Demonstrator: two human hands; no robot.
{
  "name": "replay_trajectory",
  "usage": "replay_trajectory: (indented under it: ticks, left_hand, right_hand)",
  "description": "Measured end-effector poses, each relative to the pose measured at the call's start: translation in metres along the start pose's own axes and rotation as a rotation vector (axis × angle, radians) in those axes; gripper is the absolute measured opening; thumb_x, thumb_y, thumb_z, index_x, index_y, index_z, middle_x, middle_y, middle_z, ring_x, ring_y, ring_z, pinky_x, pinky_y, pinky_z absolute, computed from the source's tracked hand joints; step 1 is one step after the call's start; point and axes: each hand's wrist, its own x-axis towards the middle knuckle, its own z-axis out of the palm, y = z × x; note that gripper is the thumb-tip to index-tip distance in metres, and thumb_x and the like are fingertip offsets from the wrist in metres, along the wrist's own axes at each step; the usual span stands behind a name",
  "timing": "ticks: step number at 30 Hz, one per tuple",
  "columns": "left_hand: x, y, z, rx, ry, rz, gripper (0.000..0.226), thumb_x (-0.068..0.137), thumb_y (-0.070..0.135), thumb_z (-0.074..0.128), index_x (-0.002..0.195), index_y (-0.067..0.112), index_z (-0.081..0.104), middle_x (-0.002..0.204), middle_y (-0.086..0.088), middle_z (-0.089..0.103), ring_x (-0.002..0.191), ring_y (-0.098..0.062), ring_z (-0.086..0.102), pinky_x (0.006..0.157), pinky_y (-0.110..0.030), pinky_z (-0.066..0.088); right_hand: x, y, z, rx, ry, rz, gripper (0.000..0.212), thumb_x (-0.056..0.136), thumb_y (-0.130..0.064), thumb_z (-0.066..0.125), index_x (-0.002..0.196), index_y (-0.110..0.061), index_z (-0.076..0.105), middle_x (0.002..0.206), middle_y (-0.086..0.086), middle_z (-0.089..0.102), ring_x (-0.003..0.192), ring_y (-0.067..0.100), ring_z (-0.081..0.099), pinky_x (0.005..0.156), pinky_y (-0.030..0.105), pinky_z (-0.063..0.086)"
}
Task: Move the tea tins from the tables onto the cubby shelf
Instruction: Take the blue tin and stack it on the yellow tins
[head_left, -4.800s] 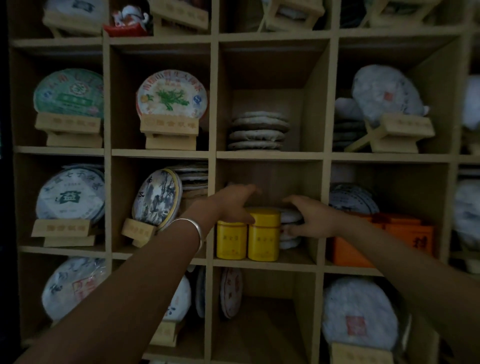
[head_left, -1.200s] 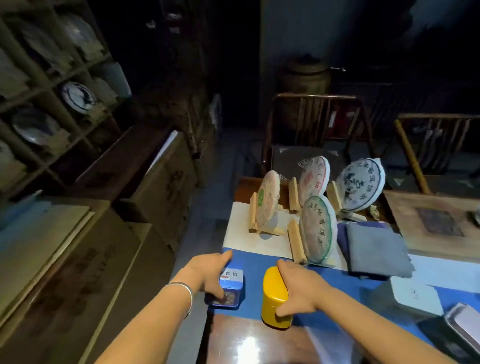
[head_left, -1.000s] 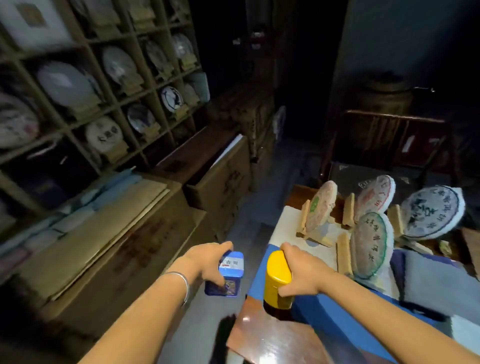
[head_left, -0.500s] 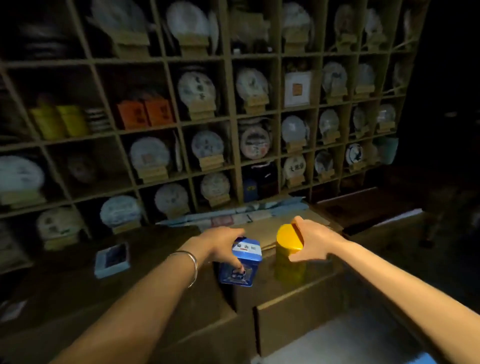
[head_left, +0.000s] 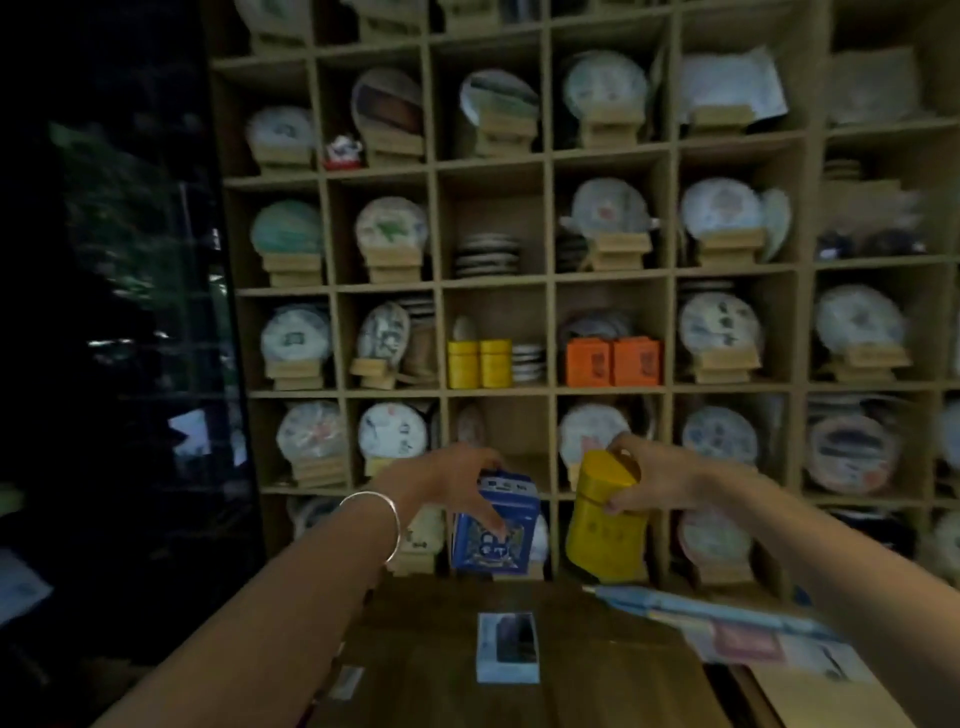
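Observation:
My left hand (head_left: 447, 486) grips a blue square tea tin (head_left: 493, 530) from the top, held up in front of the wooden cubby shelf (head_left: 550, 275). My right hand (head_left: 654, 480) holds a yellow round tea tin (head_left: 602, 519) by its lid end, tilted a little, beside the blue one. Two more yellow tins (head_left: 479, 364) stand in a middle cubby next to a stack of tea cakes. Two orange boxes (head_left: 613, 361) fill the cubby to their right.
Wrapped round tea cakes on small wooden stands (head_left: 392, 239) fill most cubbies. A low wooden cabinet (head_left: 431, 670) lies between me and the shelf, with a small light-blue box (head_left: 508, 647) and flat packets (head_left: 727, 629) on it. A dark window (head_left: 119, 312) is at the left.
I have turned from the table to face the shelf squarely. Both hands have carried their tins up and forward, closer to the cubbies.

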Motion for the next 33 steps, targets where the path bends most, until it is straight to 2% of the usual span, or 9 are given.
replay_trajectory:
  ticks: [3,6,8,12,15,18,23,29,33]
  left_hand:
    - [0.003,-0.040,-0.030,-0.009,0.046,-0.052,0.082,0.057,0.058,0.082,0.127,0.031,0.047,0.112,0.014,0.053,0.097,-0.009,0.052,0.078,-0.026,0.044]
    - [0.014,-0.071,-0.057,-0.056,0.069,-0.091,0.073,0.059,0.055,0.083,0.120,0.036,0.048,0.103,0.017,0.053,0.087,-0.004,0.054,0.067,-0.020,0.043]
    - [0.027,-0.086,-0.070,-0.111,0.102,-0.108,0.074,0.056,0.057,0.083,0.117,0.036,0.049,0.110,0.012,0.057,0.093,-0.007,0.057,0.077,-0.028,0.050]
    - [0.065,-0.109,-0.093,-0.127,0.140,-0.110,0.081,0.046,0.068,0.080,0.116,0.041,0.049,0.117,0.008,0.057,0.100,-0.015,0.059,0.091,-0.043,0.052]
    - [0.102,-0.124,-0.109,-0.149,0.181,-0.104,0.078,0.043,0.068,0.080,0.111,0.044,0.049,0.117,0.006,0.059,0.099,-0.015,0.061,0.089,-0.042,0.054]
    - [0.147,-0.140,-0.124,-0.178,0.227,-0.100,0.074,0.046,0.066,0.082,0.109,0.046,0.049,0.114,0.006,0.059,0.096,-0.012,0.060,0.087,-0.037,0.053]
    - [0.221,-0.161,-0.153,-0.184,0.270,-0.074,0.070,0.056,0.053,0.085,0.116,0.036,0.053,0.109,0.008,0.057,0.094,-0.010,0.059,0.081,-0.032,0.054]
    - [0.292,-0.187,-0.173,-0.308,0.300,-0.051,0.067,0.058,0.043,0.088,0.115,0.030,0.056,0.117,-0.001,0.062,0.101,-0.019,0.064,0.093,-0.043,0.053]
    - [0.333,-0.201,-0.194,-0.296,0.291,-0.003,0.072,0.059,0.043,0.088,0.121,0.028,0.056,0.121,0.001,0.058,0.103,-0.017,0.061,0.091,-0.039,0.054]
  right_hand:
    - [0.039,-0.031,-0.012,-0.011,0.009,-0.048,0.097,0.063,-0.057,0.077,0.140,-0.024,0.028,0.117,-0.006,0.049,0.102,0.015,0.053,0.079,0.026,0.046]
    - [0.072,-0.050,-0.023,-0.061,0.026,-0.099,0.090,0.059,-0.060,0.078,0.131,-0.025,0.036,0.122,-0.004,0.051,0.103,0.016,0.055,0.082,0.029,0.049]
    - [0.092,-0.057,-0.030,-0.063,0.034,-0.124,0.082,0.056,-0.060,0.079,0.120,-0.028,0.039,0.115,-0.005,0.054,0.095,0.011,0.056,0.074,0.026,0.051]
    - [0.139,-0.058,-0.043,-0.112,0.066,-0.143,0.095,0.047,-0.067,0.075,0.124,-0.023,0.039,0.103,-0.011,0.050,0.088,0.007,0.052,0.066,0.021,0.046]
    - [0.184,-0.050,-0.054,-0.126,0.081,-0.157,0.099,0.043,-0.069,0.073,0.125,-0.024,0.042,0.099,-0.016,0.050,0.087,0.004,0.053,0.066,0.020,0.046]
    - [0.229,-0.042,-0.068,-0.132,0.113,-0.151,0.089,0.048,-0.067,0.074,0.122,-0.037,0.035,0.094,-0.026,0.041,0.080,-0.004,0.046,0.059,0.011,0.037]
    - [0.309,-0.024,-0.098,-0.180,0.118,-0.177,0.092,0.049,-0.066,0.074,0.126,-0.032,0.037,0.111,-0.010,0.049,0.093,0.006,0.051,0.068,0.019,0.045]
    - [0.387,-0.017,-0.115,-0.251,0.097,-0.186,0.087,0.056,-0.057,0.078,0.127,-0.025,0.040,0.114,-0.004,0.053,0.098,0.013,0.055,0.073,0.025,0.049]
    - [0.428,-0.015,-0.121,-0.325,0.087,-0.156,0.102,0.057,-0.059,0.077,0.139,-0.020,0.030,0.133,0.002,0.049,0.109,0.017,0.052,0.084,0.028,0.050]
